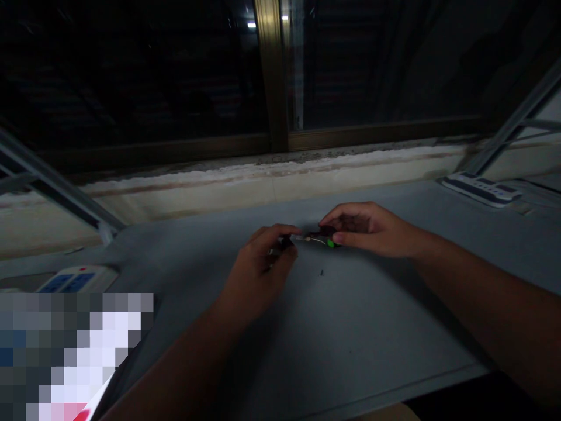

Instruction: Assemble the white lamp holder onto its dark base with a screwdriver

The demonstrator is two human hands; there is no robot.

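Over the middle of the grey tabletop, my left hand [268, 251] pinches a small dark piece [287, 240], mostly hidden by the fingers. My right hand [368, 231] grips a small dark part with a bright green end [331, 242] between thumb and fingers. A thin pale wire-like strand [316, 240] runs between the two pieces. What device they belong to is too dim and small to make out. Just below them on the table lie tiny dark bits [321, 273], perhaps screws.
A white power strip [481, 190] with cables sits at the back right, another [81, 279] at the left. Metal frame bars [65, 181] rise at both sides. Behind the tabletop [350, 339] run a pale sill and a dark window. A blurred-out item covers the lower left.
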